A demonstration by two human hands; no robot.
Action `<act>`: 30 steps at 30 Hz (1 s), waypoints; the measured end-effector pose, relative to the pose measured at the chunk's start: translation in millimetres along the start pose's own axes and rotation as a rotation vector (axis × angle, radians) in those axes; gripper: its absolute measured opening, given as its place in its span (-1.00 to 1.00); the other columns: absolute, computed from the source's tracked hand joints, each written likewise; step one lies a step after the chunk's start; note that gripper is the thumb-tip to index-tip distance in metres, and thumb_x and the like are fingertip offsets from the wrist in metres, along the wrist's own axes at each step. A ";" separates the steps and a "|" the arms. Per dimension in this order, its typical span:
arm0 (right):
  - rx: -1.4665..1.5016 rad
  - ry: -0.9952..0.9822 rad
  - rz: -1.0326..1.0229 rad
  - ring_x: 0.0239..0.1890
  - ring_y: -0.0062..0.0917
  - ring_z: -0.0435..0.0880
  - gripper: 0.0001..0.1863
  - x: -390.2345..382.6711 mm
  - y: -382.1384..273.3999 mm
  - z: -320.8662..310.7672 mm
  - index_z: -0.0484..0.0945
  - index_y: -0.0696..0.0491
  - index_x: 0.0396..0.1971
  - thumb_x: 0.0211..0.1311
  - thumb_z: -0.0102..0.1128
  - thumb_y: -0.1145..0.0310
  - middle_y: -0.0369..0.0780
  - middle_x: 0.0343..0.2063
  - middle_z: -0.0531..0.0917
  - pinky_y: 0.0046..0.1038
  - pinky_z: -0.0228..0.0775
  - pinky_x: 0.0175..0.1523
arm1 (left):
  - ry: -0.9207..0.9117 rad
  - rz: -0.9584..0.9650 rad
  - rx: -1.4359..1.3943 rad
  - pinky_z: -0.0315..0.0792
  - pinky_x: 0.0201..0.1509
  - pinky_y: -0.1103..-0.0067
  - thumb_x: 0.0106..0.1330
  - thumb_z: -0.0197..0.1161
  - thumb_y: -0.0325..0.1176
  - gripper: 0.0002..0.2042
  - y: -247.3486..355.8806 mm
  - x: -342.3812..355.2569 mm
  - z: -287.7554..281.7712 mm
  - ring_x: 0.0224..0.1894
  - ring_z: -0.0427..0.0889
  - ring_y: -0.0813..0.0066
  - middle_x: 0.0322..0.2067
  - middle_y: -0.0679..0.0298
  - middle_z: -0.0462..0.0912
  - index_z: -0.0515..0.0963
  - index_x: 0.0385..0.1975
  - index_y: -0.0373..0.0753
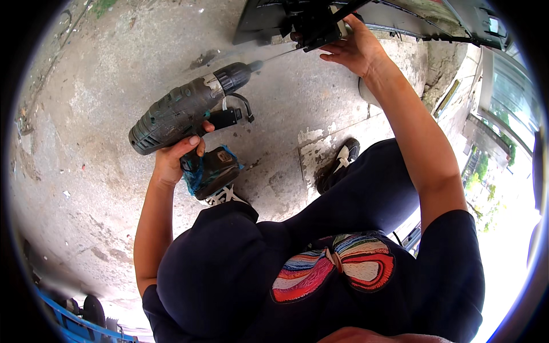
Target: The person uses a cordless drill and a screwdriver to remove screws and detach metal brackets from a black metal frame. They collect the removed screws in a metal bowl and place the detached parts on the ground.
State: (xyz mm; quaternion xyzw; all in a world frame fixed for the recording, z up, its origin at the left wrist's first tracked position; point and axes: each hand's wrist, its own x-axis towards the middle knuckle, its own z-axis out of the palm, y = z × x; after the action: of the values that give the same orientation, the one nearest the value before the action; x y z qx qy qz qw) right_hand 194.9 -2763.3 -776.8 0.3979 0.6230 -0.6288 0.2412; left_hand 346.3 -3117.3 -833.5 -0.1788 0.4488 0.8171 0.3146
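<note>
My left hand (170, 161) is wrapped round the grip of a worn dark cordless drill (177, 113), held level left of centre. Blue tape or wrap shows round its battery (216, 174). From the chuck (234, 77) a long thin bit (281, 55) runs up and right to a black bracket-like part (313, 31). Whether the tip is in the part or just touching it, I cannot tell. At the top, my right hand (363, 51) grips that part's right side, thumb above and fingers below. Its far side is hidden.
A dark panel or frame (260, 23) stretches along the top edge, joined to or behind the black part. Below lies stained concrete floor (103, 171). My shoes (346, 155) are under the work. Blue metal framework (74, 328) stands at lower left, glass panes (509, 86) at right.
</note>
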 end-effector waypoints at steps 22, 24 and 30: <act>-0.213 0.060 0.047 0.04 -0.28 0.53 -0.39 -16.5 1.1 -10.9 0.31 0.13 0.13 0.28 -0.05 -0.06 0.00 -0.03 0.54 -0.18 0.22 0.19 | 0.024 -0.027 0.204 0.38 -0.30 0.63 0.15 0.28 -0.51 -0.76 5.6 -9.3 7.5 -0.41 0.45 0.61 -0.24 0.32 0.64 0.57 -0.16 -0.23; -0.377 0.143 -0.072 -0.06 -0.37 0.58 -0.48 -33.4 -2.3 -10.4 0.44 0.13 0.01 0.23 0.03 0.03 -0.11 -0.14 0.59 -0.31 0.31 0.08 | 0.002 -0.020 0.239 0.38 -0.29 0.63 0.14 0.28 -0.50 -0.76 6.0 -10.3 5.6 -0.40 0.45 0.61 -0.23 0.34 0.63 0.57 -0.16 -0.23; -0.707 0.050 -0.912 -0.42 -0.68 0.54 -0.74 -84.4 -56.2 5.0 0.50 0.19 -0.23 0.13 0.29 0.40 -0.29 -0.42 0.60 -0.63 0.39 -0.28 | 0.038 -0.027 0.148 0.39 -0.29 0.63 0.13 0.28 -0.50 -0.78 9.9 -14.5 15.3 -0.40 0.46 0.60 -0.25 0.34 0.63 0.57 -0.19 -0.23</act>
State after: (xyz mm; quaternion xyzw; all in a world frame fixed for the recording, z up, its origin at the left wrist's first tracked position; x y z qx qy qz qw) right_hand 196.8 -2778.5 -676.4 -0.0012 0.9092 -0.4134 0.0492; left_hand 350.2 -3113.4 -810.8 -0.1764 0.5116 0.7738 0.3292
